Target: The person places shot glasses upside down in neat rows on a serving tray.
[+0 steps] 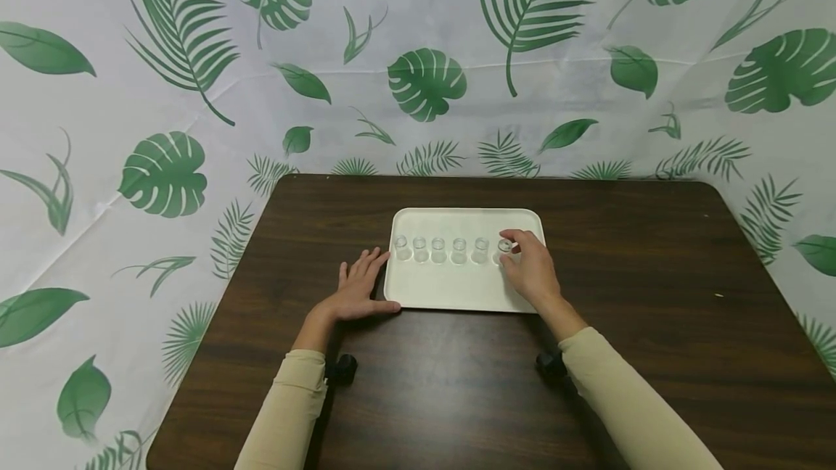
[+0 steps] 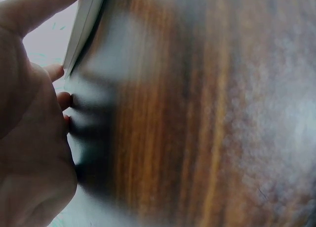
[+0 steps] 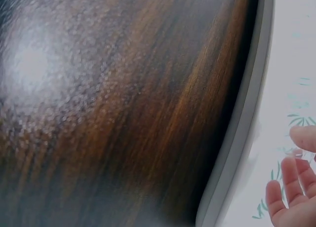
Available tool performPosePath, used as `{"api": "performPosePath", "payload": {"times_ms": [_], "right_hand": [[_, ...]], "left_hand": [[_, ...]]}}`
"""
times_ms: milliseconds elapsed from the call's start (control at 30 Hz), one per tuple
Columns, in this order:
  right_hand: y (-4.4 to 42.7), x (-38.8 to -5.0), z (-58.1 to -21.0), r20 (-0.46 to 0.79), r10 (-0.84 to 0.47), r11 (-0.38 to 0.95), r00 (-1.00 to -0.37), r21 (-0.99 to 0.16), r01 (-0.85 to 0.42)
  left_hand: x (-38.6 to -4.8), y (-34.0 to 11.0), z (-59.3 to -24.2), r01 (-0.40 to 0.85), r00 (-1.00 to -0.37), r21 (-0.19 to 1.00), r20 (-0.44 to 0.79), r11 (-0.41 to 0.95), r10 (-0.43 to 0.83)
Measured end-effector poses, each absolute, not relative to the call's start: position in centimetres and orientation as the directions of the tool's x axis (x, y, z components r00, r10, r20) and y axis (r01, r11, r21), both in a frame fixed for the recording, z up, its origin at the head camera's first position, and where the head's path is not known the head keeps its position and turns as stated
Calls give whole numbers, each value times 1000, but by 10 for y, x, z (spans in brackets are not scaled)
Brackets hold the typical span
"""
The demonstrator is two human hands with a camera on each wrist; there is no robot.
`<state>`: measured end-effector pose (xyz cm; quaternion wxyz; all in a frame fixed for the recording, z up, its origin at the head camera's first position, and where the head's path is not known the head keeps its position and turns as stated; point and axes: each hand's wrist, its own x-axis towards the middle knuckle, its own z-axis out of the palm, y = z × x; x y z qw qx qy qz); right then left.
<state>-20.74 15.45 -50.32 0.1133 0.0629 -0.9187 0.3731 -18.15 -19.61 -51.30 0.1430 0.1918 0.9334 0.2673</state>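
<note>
Several small clear glass jars (image 1: 459,251) stand upright in a row across a white rectangular tray (image 1: 457,292). At the right end of the row, my right hand (image 1: 532,267) pinches the last glass jar (image 1: 505,246) between thumb and fingers. In the right wrist view, that hand (image 3: 296,187) is cut off by the frame edge, and the jar is barely visible. My left hand (image 1: 355,292) lies spread at the tray's left side, fingers straight, its thumb at the near left corner. In the left wrist view, the left hand (image 2: 34,123) is beside the tray edge (image 2: 81,29).
The tray rests on a dark brown wooden table (image 1: 444,383). Behind it hangs a white cloth with green leaf prints (image 1: 427,85). A tiny pale speck (image 1: 718,295) lies on the table at the right. Dark devices (image 1: 346,368) are on both wrists.
</note>
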Motion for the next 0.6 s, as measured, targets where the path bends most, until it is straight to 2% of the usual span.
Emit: {"api": "performPosePath", "payload": {"times_ms": [600], "right_hand": [[170, -187, -501, 232, 5, 700, -973, -695, -163]], "left_hand": [[-182, -198, -518, 277, -888, 567, -157, 776, 431]]}}
